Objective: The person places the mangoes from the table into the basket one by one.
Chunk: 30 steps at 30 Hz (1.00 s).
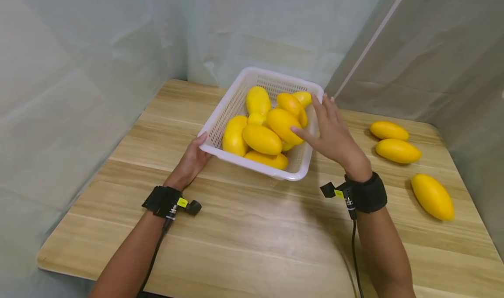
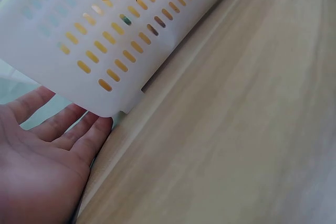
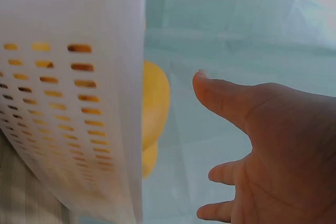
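Observation:
A white plastic basket [image 1: 271, 173] with slotted walls holds several yellow mangoes [image 1: 261, 139]. My left hand [image 1: 193, 160] grips its near left corner, thumb at the rim. In the left wrist view, the fingers [image 2: 79, 135] reach under and behind the corner, so some tips are hidden. My right hand [image 1: 334, 134] hovers at the basket's right rim with fingers spread and nothing held. Its thumb reaches over the mangoes in the head view. The right wrist view shows a gap between this hand [image 3: 283, 145] and the basket wall [image 3: 121, 103], with mangoes [image 3: 156, 106] above the rim.
Three more mangoes lie on the wooden table [image 1: 252, 236] to the right: two close together [image 1: 397, 151] at the back and one [image 1: 432, 197] nearer. Pale curtains [image 1: 260, 31] hang behind and beside the table. A cable [image 1: 356, 254] runs from each wrist strap.

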Each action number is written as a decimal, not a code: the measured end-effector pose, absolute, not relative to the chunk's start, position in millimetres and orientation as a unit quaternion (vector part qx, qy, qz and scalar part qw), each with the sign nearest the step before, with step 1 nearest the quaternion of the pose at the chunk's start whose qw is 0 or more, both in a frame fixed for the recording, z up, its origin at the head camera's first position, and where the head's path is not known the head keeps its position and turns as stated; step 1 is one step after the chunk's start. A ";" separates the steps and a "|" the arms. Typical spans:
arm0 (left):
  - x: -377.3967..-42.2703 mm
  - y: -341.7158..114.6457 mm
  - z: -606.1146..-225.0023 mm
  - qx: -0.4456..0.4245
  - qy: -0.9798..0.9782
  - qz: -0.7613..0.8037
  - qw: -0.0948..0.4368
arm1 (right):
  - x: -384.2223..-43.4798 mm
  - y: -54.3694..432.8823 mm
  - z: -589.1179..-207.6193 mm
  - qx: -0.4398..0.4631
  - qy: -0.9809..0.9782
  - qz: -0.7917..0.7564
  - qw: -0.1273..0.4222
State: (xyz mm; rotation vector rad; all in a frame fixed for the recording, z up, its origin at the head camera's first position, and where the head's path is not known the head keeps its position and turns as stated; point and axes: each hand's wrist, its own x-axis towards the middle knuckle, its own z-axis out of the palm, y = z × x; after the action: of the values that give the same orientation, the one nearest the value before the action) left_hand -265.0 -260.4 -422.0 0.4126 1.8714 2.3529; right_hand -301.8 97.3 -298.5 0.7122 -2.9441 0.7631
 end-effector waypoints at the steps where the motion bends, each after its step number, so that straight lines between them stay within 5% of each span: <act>1: -264.8 -259.8 -421.6 0.137 0.615 0.775 0.053 | -302.3 99.2 -297.8 0.225 -0.943 0.246 0.008; 19: -286.6 -242.9 -420.1 0.185 0.569 0.790 0.135 | -278.6 170.4 -281.6 0.082 -0.957 0.278 0.018; 30: -269.1 -294.3 -424.8 0.171 0.591 0.779 0.117 | -298.0 181.2 -295.8 0.010 -0.944 0.329 0.009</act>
State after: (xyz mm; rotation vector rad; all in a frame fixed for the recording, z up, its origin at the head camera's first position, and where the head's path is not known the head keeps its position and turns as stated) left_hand -269.1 -294.3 -424.8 0.5011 1.7312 2.2820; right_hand -298.0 181.2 -295.8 0.0312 -2.9484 1.0288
